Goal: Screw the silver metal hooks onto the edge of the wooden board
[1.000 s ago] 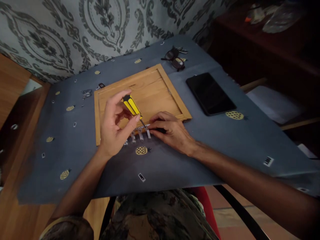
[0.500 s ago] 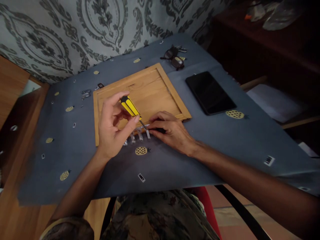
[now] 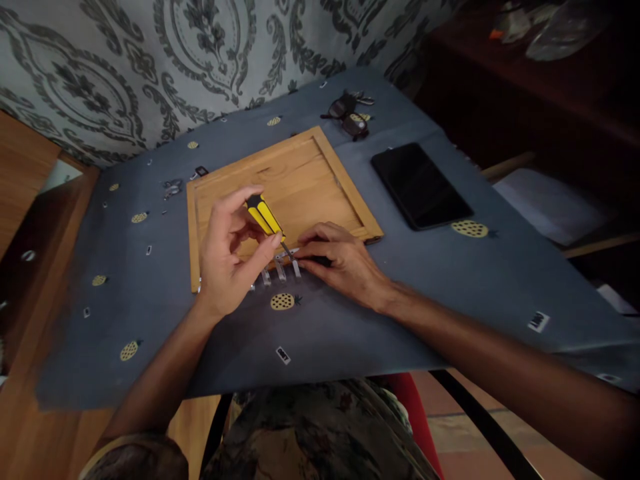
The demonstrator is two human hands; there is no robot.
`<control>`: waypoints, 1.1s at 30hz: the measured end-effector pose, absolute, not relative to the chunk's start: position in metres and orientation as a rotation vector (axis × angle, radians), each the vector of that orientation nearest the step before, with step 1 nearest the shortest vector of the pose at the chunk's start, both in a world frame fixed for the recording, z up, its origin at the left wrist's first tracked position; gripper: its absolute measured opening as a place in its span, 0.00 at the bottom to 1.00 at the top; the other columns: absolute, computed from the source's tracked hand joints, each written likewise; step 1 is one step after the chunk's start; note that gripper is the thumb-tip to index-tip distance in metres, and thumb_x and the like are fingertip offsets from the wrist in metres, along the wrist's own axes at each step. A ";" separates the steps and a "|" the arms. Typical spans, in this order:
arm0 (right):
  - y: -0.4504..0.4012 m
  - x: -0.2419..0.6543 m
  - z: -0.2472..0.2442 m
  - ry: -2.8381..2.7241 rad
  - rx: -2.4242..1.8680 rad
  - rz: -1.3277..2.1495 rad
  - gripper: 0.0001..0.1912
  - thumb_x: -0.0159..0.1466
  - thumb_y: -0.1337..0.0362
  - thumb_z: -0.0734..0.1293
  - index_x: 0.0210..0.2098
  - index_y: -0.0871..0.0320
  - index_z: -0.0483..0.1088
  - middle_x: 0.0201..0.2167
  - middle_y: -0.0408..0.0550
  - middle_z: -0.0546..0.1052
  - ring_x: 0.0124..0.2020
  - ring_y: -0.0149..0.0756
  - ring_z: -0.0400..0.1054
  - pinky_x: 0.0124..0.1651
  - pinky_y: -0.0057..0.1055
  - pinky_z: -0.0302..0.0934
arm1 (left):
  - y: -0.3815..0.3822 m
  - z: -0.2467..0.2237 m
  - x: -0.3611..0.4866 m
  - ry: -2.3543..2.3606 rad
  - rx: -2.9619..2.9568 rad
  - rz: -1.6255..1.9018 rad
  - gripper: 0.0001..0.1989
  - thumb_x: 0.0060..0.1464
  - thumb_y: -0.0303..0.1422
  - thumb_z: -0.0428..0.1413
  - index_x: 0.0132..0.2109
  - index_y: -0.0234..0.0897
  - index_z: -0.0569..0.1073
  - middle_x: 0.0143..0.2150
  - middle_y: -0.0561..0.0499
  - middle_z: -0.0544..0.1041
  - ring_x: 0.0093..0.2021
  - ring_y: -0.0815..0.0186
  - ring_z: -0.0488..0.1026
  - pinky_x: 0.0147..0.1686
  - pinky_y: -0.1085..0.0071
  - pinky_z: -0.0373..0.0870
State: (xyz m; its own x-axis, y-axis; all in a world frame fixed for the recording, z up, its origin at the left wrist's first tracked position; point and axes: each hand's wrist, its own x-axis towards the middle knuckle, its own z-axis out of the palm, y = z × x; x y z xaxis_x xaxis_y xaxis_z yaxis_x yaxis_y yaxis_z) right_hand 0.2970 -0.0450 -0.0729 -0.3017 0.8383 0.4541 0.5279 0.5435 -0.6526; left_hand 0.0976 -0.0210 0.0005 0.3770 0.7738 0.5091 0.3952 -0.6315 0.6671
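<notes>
My left hand [image 3: 227,257] is closed on a yellow and black screwdriver [image 3: 267,217], which tilts down to the right. Its tip meets a thin metal strip with several hanging metal tabs [image 3: 281,269] at the near edge of a framed wooden board [image 3: 280,167]. My right hand [image 3: 345,267] pinches the right end of this strip close to the screwdriver tip. Part of the strip is hidden behind my left hand and fingers.
A black tablet [image 3: 421,187] lies right of the board on the blue tablecloth [image 3: 330,347]. Sunglasses [image 3: 345,115] and keys [image 3: 363,99] rest behind it. Small metal pieces [image 3: 173,189] sit left of the board. A patterned curtain [image 3: 200,53] hangs behind.
My left hand and the screwdriver handle have shifted slightly to the right, and the handle has turned a little. My right hand stays in place.
</notes>
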 end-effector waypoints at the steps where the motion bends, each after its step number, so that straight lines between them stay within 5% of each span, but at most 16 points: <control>1: -0.045 0.297 -0.073 -1.981 -1.101 0.491 0.06 0.67 0.68 0.70 0.40 0.55 0.81 0.42 0.51 0.78 0.45 0.41 0.73 0.48 0.40 0.67 | -0.021 0.000 0.097 1.030 2.219 1.147 0.24 0.62 0.38 0.59 0.62 0.51 0.60 0.63 0.47 0.65 0.43 0.64 0.78 0.44 0.62 0.81; 14: -0.045 0.297 -0.073 -1.973 -1.081 0.509 0.06 0.66 0.68 0.70 0.39 0.54 0.81 0.42 0.50 0.78 0.45 0.41 0.71 0.48 0.40 0.66 | -0.023 0.005 0.094 0.930 2.235 1.092 0.29 0.62 0.37 0.60 0.64 0.56 0.56 0.67 0.47 0.63 0.47 0.63 0.79 0.46 0.61 0.83; 33: -0.043 0.295 -0.075 -1.970 -1.084 0.465 0.06 0.66 0.68 0.70 0.40 0.55 0.81 0.41 0.50 0.78 0.45 0.41 0.71 0.48 0.39 0.65 | -0.015 -0.002 0.089 0.680 2.311 1.241 0.26 0.60 0.32 0.62 0.62 0.47 0.64 0.58 0.47 0.67 0.42 0.66 0.80 0.42 0.62 0.85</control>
State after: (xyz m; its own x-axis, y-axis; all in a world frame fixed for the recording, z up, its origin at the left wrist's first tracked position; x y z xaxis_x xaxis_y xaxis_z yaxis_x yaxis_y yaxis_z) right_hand 0.2953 -0.0432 -0.0748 -0.2924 0.8252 0.4832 0.5222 0.5611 -0.6422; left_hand 0.0885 -0.0148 -0.0019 0.4798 0.6000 0.6401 0.2168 -0.7880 0.5762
